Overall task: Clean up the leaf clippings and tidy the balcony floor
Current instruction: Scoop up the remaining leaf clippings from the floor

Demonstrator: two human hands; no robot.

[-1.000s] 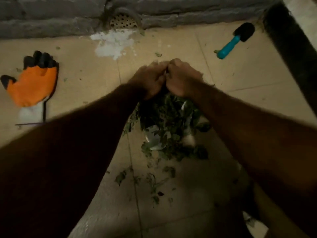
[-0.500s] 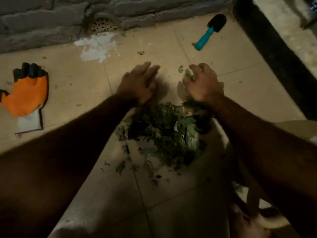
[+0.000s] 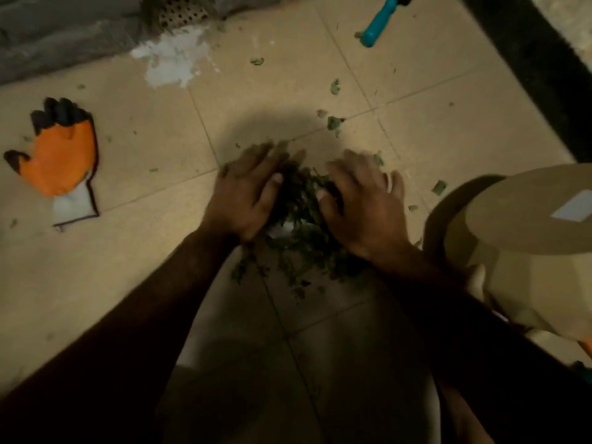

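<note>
Green leaf clippings (image 3: 304, 248) lie heaped between left hand (image 3: 246, 193) and right hand (image 3: 362, 203), both flat-fingered, pressing inward to gather them.

**Hands.** The left hand (image 3: 246, 193), at frame centre, is bare. Its thumbnail (image 3: 277, 178) shows as a short, pale oval. The right hand (image 3: 365, 206), just right of centre, is also bare, with a short, pale thumbnail (image 3: 321, 195). The fingertips of both hands are motion-blurred, so finer detail cannot be read.

**Forearms.** The left forearm (image 3: 153, 315) is uncovered as far as the lower left frame edge. The right forearm (image 3: 455, 315) is uncovered as far as the lower right. Both lie in deep shadow, and surface detail cannot be resolved.

**Lower limb.** A bare leg or foot (image 3: 464, 418) shows at the bottom edge, right of centre. It is too dark to tell which.
</note>
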